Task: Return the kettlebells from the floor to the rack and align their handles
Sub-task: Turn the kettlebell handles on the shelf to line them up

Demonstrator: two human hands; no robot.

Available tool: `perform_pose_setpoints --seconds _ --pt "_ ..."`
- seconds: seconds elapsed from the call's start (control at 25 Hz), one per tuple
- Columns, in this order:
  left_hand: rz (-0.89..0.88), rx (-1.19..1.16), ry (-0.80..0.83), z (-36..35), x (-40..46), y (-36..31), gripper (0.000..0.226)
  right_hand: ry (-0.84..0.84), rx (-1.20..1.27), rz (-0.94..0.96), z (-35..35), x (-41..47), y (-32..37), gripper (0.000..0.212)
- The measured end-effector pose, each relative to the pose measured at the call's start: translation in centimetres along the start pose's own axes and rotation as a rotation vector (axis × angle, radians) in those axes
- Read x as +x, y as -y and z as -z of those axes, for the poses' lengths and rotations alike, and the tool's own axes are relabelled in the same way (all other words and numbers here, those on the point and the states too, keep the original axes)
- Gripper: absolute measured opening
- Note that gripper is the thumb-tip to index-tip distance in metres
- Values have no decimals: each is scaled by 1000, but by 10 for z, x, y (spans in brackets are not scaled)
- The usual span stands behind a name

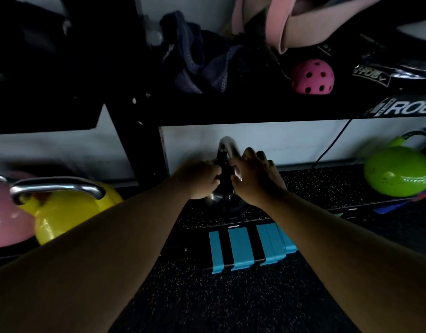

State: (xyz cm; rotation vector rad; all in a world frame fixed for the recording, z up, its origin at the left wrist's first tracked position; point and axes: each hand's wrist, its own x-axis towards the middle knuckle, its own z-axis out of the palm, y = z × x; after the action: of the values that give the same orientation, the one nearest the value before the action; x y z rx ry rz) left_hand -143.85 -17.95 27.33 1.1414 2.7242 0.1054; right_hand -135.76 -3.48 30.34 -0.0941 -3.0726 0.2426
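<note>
On the lower rack shelf (327, 186), between the yellow kettlebell (70, 212) and the green kettlebell (397, 171), both hands, left hand (200, 179) and right hand (253, 176), are closed around the black kettlebell (227, 200), apparently turning it so its handle (227, 146) lines up with the others.

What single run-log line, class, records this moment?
both hands on black kettlebell | bell on lower rack shelf | handle points up | yellow, green bells shelved
</note>
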Motion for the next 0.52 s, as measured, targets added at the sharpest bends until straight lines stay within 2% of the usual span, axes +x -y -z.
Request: perform_pose_setpoints --seconds 0.24,0.52 --pt "-114 135 8 5 -77 41 32 32 -1 43 0 -23 50 35" --pt "18 263 -162 6 -169 134 38 60 18 195 -16 -38 146 35"
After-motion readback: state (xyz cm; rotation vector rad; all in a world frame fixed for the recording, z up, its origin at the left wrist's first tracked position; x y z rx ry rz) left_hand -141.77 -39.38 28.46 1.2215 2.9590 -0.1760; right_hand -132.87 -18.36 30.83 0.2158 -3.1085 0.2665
